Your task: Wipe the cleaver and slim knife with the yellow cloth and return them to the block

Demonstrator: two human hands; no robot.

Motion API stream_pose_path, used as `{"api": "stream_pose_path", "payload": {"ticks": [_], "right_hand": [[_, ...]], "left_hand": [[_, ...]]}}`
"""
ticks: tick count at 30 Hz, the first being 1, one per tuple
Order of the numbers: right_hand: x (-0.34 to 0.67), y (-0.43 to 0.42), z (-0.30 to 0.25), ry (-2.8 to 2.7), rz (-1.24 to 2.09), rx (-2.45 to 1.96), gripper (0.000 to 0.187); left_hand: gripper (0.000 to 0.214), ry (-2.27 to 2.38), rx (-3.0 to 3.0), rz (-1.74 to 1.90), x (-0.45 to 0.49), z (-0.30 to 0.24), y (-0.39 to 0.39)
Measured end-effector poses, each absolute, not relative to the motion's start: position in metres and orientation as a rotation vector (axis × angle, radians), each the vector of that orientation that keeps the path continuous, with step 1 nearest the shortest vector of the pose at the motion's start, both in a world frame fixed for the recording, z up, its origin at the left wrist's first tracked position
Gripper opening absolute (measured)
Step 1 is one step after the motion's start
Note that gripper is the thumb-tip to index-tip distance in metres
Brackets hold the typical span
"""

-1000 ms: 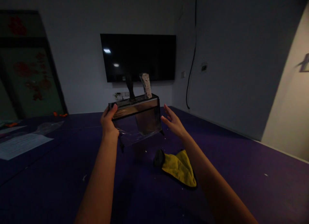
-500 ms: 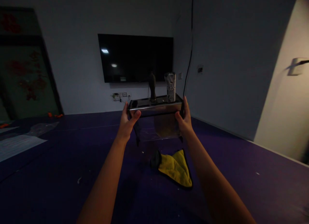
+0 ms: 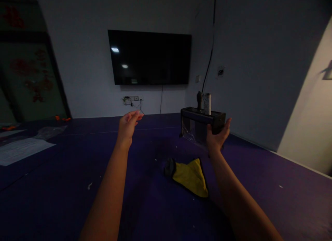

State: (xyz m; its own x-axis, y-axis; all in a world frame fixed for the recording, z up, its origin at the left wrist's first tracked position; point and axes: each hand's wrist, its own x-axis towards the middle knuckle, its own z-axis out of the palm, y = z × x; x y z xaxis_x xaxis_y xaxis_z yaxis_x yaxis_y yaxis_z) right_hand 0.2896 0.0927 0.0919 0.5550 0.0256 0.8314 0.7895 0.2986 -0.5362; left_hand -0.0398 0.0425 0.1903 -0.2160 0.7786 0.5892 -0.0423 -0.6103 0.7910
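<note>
My right hand (image 3: 218, 137) grips a box (image 3: 203, 118) by its right end, the thumb in front and the fingers behind. The box has a dark frame and clear-looking sides, and it is held up above the floor. On its top stand a dark rounded handle-like piece (image 3: 199, 101) and a pale patterned cylinder (image 3: 207, 104). My left hand (image 3: 128, 125) is off the box, to its left, fingers bent and thumb against them; nothing shows in it. Below, a yellow cloth (image 3: 190, 177) with dark edging lies on the floor, its left end grey and bunched.
The purple floor (image 3: 145, 206) carries small white scraps. Papers (image 3: 24, 151) and clear plastic (image 3: 50, 132) lie at the left, near orange items (image 3: 62, 118). A television (image 3: 151, 59) hangs on the far wall above sockets (image 3: 133, 99). A dark cable (image 3: 211, 50) runs down near the corner.
My left hand has let go of the box. My right hand has moved it to the right and turned it, so its right end faces me more. The cloth has stayed put.
</note>
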Motion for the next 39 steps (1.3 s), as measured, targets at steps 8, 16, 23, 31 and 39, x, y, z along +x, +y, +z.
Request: {"api": "stream_pose_path", "payload": {"ticks": [8,16,23,31,39], "right_hand": [[0.299,0.096,0.057,-0.649,-0.551,-1.358,0.083],[0.295,0.106,0.050,-0.643,-0.567,-1.418,0.088],[0.278,0.086,0.070,-0.667,-0.560,-1.535,0.106],[0.211,0.051,0.160,-1.487,-0.333,-1.255,0.040],[0.152,0.044,0.126,-2.600,0.641,-1.682,0.052]], "left_hand": [[0.033,0.883,1.415,1.860,-0.048,0.193,0.038],[0.030,0.894,1.391,1.879,-0.056,0.195,0.037],[0.031,0.910,1.414,1.916,-0.060,0.202,0.027],[0.033,0.911,1.402,1.993,-0.072,0.211,0.015],[0.032,0.912,1.388,2.009,-0.075,0.216,0.009]]}}
